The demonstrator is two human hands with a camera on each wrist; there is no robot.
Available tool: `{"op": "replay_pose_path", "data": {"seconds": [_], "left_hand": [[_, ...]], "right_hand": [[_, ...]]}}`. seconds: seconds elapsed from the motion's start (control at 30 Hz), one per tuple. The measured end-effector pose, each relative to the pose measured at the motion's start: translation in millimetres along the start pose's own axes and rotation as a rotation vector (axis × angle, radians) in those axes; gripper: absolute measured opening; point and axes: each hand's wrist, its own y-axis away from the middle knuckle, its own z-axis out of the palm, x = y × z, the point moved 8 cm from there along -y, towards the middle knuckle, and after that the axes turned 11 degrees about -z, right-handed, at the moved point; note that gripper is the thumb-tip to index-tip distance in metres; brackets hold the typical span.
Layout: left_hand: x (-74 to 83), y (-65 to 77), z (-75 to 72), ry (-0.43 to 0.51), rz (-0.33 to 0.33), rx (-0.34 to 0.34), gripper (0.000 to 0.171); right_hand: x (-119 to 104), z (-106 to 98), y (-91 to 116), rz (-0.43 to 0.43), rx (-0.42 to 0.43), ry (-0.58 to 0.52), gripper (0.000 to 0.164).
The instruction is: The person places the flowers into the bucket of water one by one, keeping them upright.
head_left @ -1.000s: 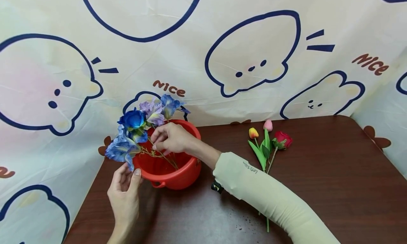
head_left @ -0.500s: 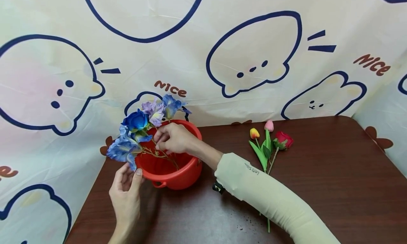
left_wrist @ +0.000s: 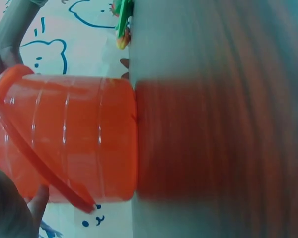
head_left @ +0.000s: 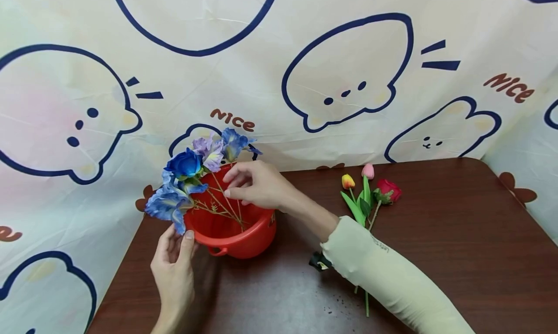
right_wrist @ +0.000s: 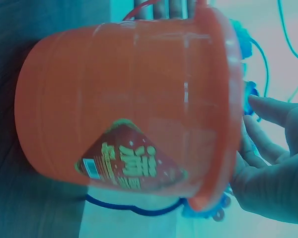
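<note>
A red plastic bucket (head_left: 250, 244) stands on the table's left side. Artificial flowers lean in it: a blue rose (head_left: 185, 162), a lilac iris (head_left: 209, 152) and blue irises (head_left: 167, 203). Thin green stems (head_left: 224, 203) cross its interior. My right hand (head_left: 257, 184) is over the bucket's right side with loosely bent fingers, just right of the stems; no stem shows between its fingertips. At the bucket's left side my left hand (head_left: 174, 271) rests against the wall near the rim, its thumb (left_wrist: 38, 201) touching the bucket. Petals partly hide its fingertips in the head view.
On the brown table (head_left: 457, 237), right of the bucket, lie an orange-yellow tulip (head_left: 348, 181), a pink tulip (head_left: 367, 171) and a red rose (head_left: 389, 190). My right sleeve (head_left: 392, 276) crosses their stems. A printed cloth (head_left: 340, 145) hangs behind.
My right hand has let go of the flower stems and moved back to the right, with its sleeve following. The left hand and bucket stay in place.
</note>
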Motion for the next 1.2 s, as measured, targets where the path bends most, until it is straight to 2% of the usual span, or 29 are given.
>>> {"op": "replay_pose_path", "data": {"seconds": [0.17, 0.27, 0.5, 0.6, 0.93, 1.2], "left_hand": [[-2.6, 8.3, 1.3, -0.021, -0.042, 0.036, 0.044], [-2.9, 13.4, 2.9, -0.04, -0.049, 0.048, 0.046], [-0.4, 17.8, 4.0, 0.096, 0.001, 0.057, 0.043], [0.4, 17.2, 3.9, 0.118, 0.017, 0.052, 0.041], [-1.1, 16.2, 2.1, 0.077, 0.016, 0.046, 0.034], [-0.6, 16.3, 2.0, 0.046, 0.02, 0.049, 0.035]], "right_hand": [[-2, -22, 26, -0.033, 0.046, -0.075, 0.024], [0, -37, 42, -0.019, 0.084, -0.114, 0.026], [6, -68, 75, 0.031, 0.195, -0.176, 0.031], [9, -77, 87, 0.025, 0.223, -0.174, 0.032], [34, -99, 116, 0.017, 0.283, -0.234, 0.035], [55, -121, 143, 0.054, 0.332, -0.17, 0.037]]}}
